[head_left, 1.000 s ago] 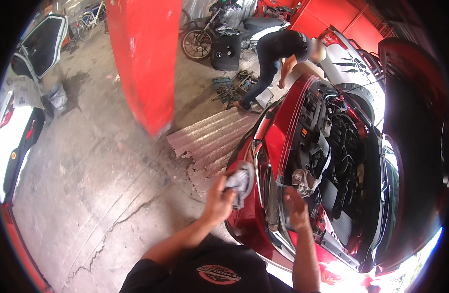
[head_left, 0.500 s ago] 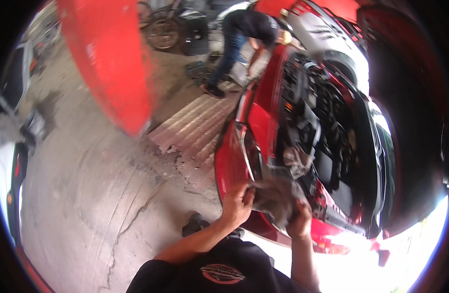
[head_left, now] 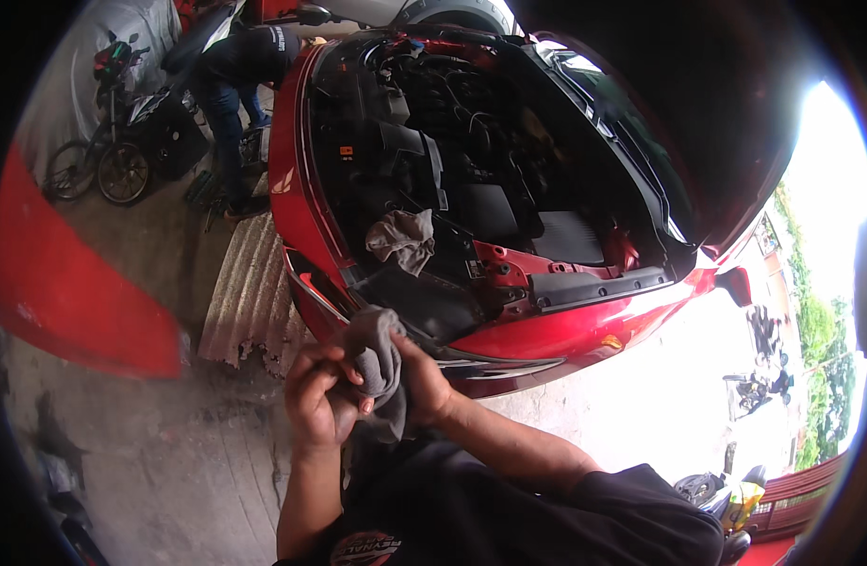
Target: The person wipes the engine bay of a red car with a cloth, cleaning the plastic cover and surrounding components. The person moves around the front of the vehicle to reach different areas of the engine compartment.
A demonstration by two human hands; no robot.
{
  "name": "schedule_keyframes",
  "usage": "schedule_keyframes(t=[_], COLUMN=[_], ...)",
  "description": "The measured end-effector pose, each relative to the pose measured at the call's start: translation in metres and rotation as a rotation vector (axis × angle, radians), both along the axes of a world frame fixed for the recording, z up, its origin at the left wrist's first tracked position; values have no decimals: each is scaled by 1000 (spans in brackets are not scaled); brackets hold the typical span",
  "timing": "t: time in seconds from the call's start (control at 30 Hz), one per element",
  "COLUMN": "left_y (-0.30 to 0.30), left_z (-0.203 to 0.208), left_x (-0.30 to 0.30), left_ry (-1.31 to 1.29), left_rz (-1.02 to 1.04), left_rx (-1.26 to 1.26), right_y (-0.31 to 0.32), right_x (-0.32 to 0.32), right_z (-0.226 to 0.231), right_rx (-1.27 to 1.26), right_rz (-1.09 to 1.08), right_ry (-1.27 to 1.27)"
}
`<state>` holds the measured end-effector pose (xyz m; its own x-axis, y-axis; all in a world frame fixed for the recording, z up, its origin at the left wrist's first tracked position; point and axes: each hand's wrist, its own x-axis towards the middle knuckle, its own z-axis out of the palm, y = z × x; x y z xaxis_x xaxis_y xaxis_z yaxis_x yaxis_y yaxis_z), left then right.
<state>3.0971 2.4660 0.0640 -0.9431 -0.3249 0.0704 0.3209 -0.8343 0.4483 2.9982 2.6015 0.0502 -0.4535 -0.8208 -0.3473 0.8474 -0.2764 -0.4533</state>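
Note:
A grey cloth (head_left: 380, 354) is bunched between my two hands, in front of the near left corner of a red car (head_left: 546, 349). My left hand (head_left: 318, 391) curls its fingers against the cloth's left side. From the right, my right hand (head_left: 422, 379) grips the same cloth, its fingers partly hidden behind the folds. The cloth's lower end hangs down between the wrists. A second, lighter grey cloth (head_left: 402, 239) lies crumpled on the front of the open engine bay (head_left: 471, 156), just beyond my hands.
The raised hood (head_left: 678, 104) stands over the bay. A red panel (head_left: 75, 292) juts in at the left. Another person (head_left: 235, 94) bends by the car's far front corner, near a motorcycle (head_left: 136, 151). Corrugated sheet (head_left: 249, 292) lies on the floor beside the bumper.
My hands have come closer together and bunched the cloth, which was spread more loosely between them. The view has turned right, so the car now sits more to the left.

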Motion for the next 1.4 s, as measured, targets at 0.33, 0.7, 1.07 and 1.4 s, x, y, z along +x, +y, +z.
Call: schedule_keyframes(t=[0.33, 0.7, 1.07, 1.4], left_y=[23, 192, 337, 238], left_z=[-108, -336, -277, -269], left_x=[21, 273, 301, 225], left_ry=[-919, -1772, -1924, -1826], left_rz=[577, 211, 301, 161], left_rx=[-1611, -637, -258, -581], right_y=[117, 173, 74, 50], right_x=[-207, -445, -485, -503], right_z=[60, -133, -127, -115], right_rx=[350, 1076, 827, 671], right_rz=[-505, 520, 384, 772], right_ry=[686, 2250, 2381, 2594])
